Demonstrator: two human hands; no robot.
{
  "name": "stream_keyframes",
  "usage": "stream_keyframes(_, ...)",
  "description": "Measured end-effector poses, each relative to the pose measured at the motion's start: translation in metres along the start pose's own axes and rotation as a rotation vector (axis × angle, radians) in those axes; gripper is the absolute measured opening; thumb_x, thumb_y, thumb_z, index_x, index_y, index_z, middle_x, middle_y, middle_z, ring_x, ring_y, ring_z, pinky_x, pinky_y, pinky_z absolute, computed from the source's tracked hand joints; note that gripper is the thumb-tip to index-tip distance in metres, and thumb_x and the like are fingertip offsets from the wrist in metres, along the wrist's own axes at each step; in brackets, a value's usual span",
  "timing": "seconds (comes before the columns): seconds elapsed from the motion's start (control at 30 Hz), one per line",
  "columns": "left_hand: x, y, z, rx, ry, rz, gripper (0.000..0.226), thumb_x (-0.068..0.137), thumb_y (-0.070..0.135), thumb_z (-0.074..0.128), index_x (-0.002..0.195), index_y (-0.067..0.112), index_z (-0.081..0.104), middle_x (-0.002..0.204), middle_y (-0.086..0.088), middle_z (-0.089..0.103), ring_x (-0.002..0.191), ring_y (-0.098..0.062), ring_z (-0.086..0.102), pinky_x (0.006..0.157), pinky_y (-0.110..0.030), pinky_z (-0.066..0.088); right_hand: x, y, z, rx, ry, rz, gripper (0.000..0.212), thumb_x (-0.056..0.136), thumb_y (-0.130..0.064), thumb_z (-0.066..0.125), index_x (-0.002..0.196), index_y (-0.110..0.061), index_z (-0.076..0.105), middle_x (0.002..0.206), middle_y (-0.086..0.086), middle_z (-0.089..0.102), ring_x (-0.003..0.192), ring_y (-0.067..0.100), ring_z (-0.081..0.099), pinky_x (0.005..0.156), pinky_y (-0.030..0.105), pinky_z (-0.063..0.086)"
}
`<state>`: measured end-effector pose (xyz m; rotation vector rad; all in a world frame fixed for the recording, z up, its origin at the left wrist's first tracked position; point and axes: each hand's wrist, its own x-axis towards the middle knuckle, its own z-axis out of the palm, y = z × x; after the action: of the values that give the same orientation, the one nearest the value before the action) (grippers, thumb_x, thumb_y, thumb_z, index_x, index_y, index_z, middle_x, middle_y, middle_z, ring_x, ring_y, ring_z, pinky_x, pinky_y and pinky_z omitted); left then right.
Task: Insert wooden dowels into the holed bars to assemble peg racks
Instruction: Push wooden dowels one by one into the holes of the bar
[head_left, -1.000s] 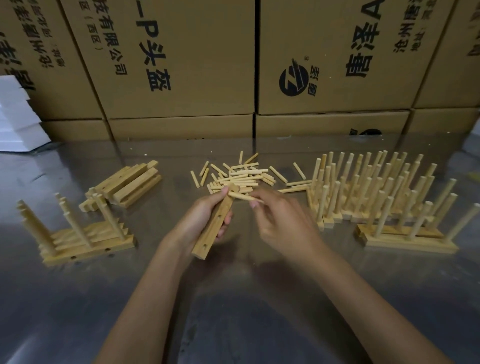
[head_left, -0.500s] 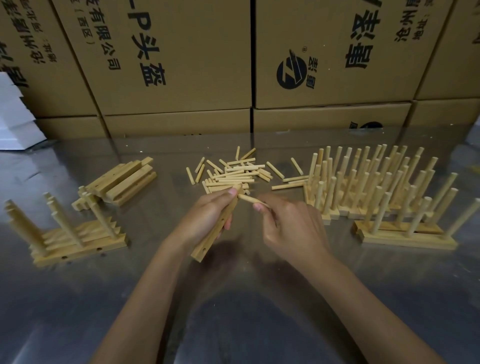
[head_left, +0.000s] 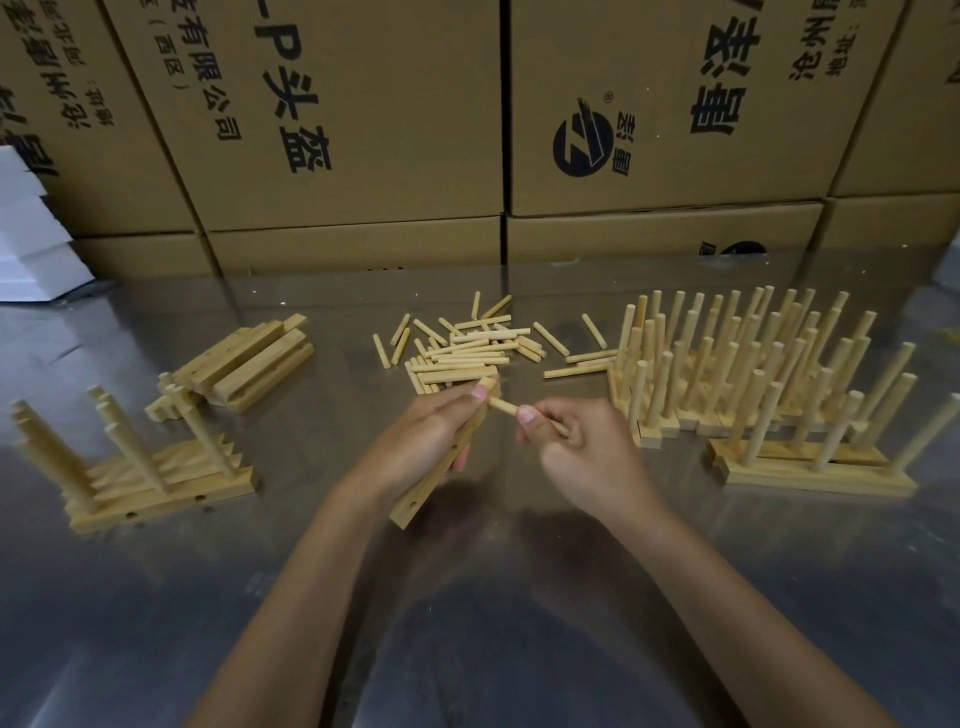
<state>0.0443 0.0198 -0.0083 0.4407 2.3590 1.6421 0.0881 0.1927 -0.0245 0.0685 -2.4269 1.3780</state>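
Far left, a white stack (head_left: 31, 228) is cut off by the frame edge. On the steel table (head_left: 493, 597), left, finished peg racks (head_left: 150, 467) lie packed together; behind them sits a pile of bare holed bars (head_left: 249, 358). Centre, my left hand (head_left: 415, 441) grips one holed bar (head_left: 431, 478), tilted, its lower end just above the table and two side holes showing; its upper end is hidden behind my thumb. My right hand (head_left: 587, 457) pinches a dowel (head_left: 503, 406) between thumb and forefinger, the dowel's tip at the bar's top end; whether it has entered a hole I cannot tell. Behind my hands lies the heap of loose dowels (head_left: 462, 348). Right, standing peg racks (head_left: 753, 384) crowd together, their count unclear; the nearest rack (head_left: 815, 473) stands apart. Printed cartons (head_left: 363, 130) wall the table's far edge. The table towards me offers open room.
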Motion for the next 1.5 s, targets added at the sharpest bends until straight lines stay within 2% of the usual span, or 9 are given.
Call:
stream_keyframes(0.13,0.002,-0.002,0.002,0.059,-0.049,0.006,0.035,0.105,0.053,0.031,0.133,0.054,0.05,0.055,-0.001,0.046,0.049,-0.008,0.046,0.05,-0.02,0.042,0.003,0.001,0.001,0.12,-0.005,0.093,0.024,0.095,-0.027,0.061,0.077,-0.019,0.073,0.053,-0.018,0.054,0.051,-0.005,0.046,0.048,0.012,0.033)
stream_keyframes(0.27,0.005,-0.004,-0.003,-0.052,0.086,-0.079,0.038,0.105,0.051,0.034,0.125,0.031,0.059,0.055,-0.002,0.05,0.045,-0.011,0.047,0.044,-0.021,0.041,0.004,-0.001,0.006,0.363,0.004,0.168,0.019,0.09,-0.032,0.069,0.108,-0.028,0.063,0.078,-0.012,0.064,0.054,-0.002,0.054,0.051,0.018,0.044)
stream_keyframes(0.5,0.007,-0.024,-0.041,-0.785,0.459,-0.281,0.044,0.103,0.033,0.029,0.112,0.005,0.062,0.051,0.0,0.046,0.038,-0.011,0.04,0.037,-0.019,0.035,0.011,0.013,0.032,-0.198,-0.069,0.01,0.036,0.094,-0.026,0.059,0.128,-0.029,0.052,0.101,-0.016,0.055,0.089,0.003,0.057,0.071,0.02,0.04)
stream_keyframes(0.67,0.007,-0.025,-0.045,-0.935,0.531,-0.293,0.033,0.101,0.026,0.031,0.096,0.007,0.057,0.06,-0.002,0.047,0.037,-0.01,0.041,0.035,-0.015,0.033,0.066,0.0,0.058,-0.521,-0.095,-0.177,0.04,0.095,-0.017,0.052,0.135,-0.019,0.054,0.129,-0.003,0.05,0.125,0.017,0.041,0.102,0.033,0.039)
stream_keyframes(0.8,0.006,-0.024,-0.046,-0.923,0.518,-0.298,0.03,0.103,0.025,0.033,0.088,0.011,0.055,0.062,-0.002,0.048,0.041,-0.01,0.041,0.037,-0.016,0.034,0.088,0.002,0.07,-0.732,-0.116,-0.202,0.032,0.095,-0.025,0.056,0.126,-0.024,0.061,0.121,-0.002,0.053,0.119,0.02,0.044,0.102,0.039,0.04)
stream_keyframes(0.97,0.006,-0.023,-0.047,-0.923,0.51,-0.311,0.026,0.105,0.031,0.038,0.105,0.012,0.056,0.064,-0.002,0.049,0.043,-0.011,0.042,0.036,-0.017,0.035,0.084,-0.004,0.073,-0.738,-0.056,-0.25,0.017,0.094,-0.021,0.056,0.109,-0.02,0.063,0.108,-0.002,0.051,0.107,0.019,0.046,0.093,0.034,0.041)
stream_keyframes(1.13,0.006,-0.019,-0.043,-0.836,0.475,-0.29,0.026,0.102,0.036,0.05,0.096,0.015,0.064,0.061,0.0,0.052,0.043,-0.011,0.044,0.036,-0.018,0.037,0.046,-0.022,0.055,-0.394,-0.033,-0.261,0.011,0.092,-0.012,0.055,0.095,-0.022,0.058,0.082,-0.01,0.056,0.087,0.018,0.055,0.068,0.033,0.042)
stream_keyframes(1.3,0.007,-0.009,-0.026,-0.762,0.396,-0.197,0.026,0.098,0.037,0.057,0.103,0.015,0.069,0.064,0.001,0.057,0.045,-0.011,0.048,0.037,-0.02,0.04,0.008,-0.04,0.037,-0.169,-0.006,-0.335,0.027,0.089,-0.008,0.061,0.107,-0.024,0.074,0.088,-0.022,0.058,0.09,0.005,0.048,0.076,0.016,0.037)
stream_keyframes(1.5,0.008,-0.001,-0.01,-0.63,0.44,-0.153,0.029,0.092,0.041,0.065,0.094,0.013,0.073,0.061,0.0,0.061,0.044,-0.013,0.049,0.044,-0.023,0.041,0.0,-0.041,0.025,-0.269,0.063,-0.444,0.018,0.089,-0.015,0.066,0.104,-0.019,0.074,0.081,-0.009,0.055,0.084,0.013,0.046,0.076,0.027,0.038)
